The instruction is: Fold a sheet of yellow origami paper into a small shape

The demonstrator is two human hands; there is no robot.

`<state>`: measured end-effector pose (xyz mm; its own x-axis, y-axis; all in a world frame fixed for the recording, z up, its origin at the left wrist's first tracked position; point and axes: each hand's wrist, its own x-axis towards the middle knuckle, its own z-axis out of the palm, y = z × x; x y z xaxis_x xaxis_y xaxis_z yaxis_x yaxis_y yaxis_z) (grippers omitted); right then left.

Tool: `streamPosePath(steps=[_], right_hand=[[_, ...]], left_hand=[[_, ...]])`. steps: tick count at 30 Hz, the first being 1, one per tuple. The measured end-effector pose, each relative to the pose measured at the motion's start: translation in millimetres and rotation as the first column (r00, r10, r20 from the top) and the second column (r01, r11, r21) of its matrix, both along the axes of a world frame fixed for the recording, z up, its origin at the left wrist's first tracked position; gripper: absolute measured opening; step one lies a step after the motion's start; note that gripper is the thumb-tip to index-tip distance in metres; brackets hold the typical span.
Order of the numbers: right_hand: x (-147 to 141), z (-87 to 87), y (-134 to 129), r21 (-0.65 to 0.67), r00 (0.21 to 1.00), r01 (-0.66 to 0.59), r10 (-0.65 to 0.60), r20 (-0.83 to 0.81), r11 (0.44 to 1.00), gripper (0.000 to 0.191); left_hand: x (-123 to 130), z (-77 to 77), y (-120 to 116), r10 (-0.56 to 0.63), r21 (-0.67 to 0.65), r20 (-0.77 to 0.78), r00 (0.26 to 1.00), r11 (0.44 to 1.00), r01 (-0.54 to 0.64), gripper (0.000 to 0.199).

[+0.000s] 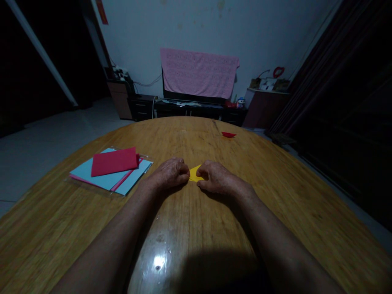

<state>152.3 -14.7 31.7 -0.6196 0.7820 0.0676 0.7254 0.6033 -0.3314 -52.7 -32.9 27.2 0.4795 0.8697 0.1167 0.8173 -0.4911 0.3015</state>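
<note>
A small folded piece of yellow paper lies on the round wooden table between my hands. The fingers of my left hand are curled and pinch its left edge. From the right, my right hand grips the paper between thumb and fingers, covering its right part. Both forearms rest low over the table.
Left of my hands, a red folded sheet lies on light blue paper in a clear sleeve. A small red paper piece sits near the far right edge. Beyond stands a cabinet under a pink cloth.
</note>
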Motion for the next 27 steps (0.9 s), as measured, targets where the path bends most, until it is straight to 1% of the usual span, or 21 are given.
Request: streamPosePath(steps=[7, 12, 17, 20, 24, 27], right_hand=[[-4.2, 1.9, -3.4, 0.036, 1.000, 0.014, -0.015, 0.020, 0.999, 0.023], [-5.8, 6.9, -3.9, 0.035, 0.999, -0.016, 0.014, 0.047, 0.999, 0.012], [-7.1, 8.7, -4.2, 0.060, 0.998, -0.037, 0.034, 0.045, 0.998, 0.019], [-7.7, 9.1, -4.4, 0.035, 0.999, -0.044, 0.043, 0.026, 0.998, 0.020], [-8.7, 10.2, -5.2, -0.024, 1.000, 0.004, -0.004, 0.004, 1.000, 0.018], [-8.5, 9.9, -5.1, -0.035, 1.000, 0.019, -0.019, -0.012, 0.999, 0.017]], left_hand=[[1.2, -0.2, 0.6, 0.044, -0.012, -0.012, 0.999, 0.999, -0.044, 0.025], [3.7, -0.5, 0.2, 0.065, -0.002, -0.021, 0.998, 0.998, -0.065, 0.027], [4.6, -0.7, 2.3, 0.057, -0.008, -0.025, 0.998, 0.998, -0.058, 0.026], [4.1, -1.7, 4.1, 0.058, -0.025, -0.036, 0.998, 0.998, -0.059, 0.025], [3.9, -4.6, 6.1, 0.063, 0.018, -0.058, 0.996, 0.998, -0.062, 0.026], [4.6, -5.4, 6.1, 0.072, 0.031, -0.075, 0.995, 0.997, -0.070, 0.026]])
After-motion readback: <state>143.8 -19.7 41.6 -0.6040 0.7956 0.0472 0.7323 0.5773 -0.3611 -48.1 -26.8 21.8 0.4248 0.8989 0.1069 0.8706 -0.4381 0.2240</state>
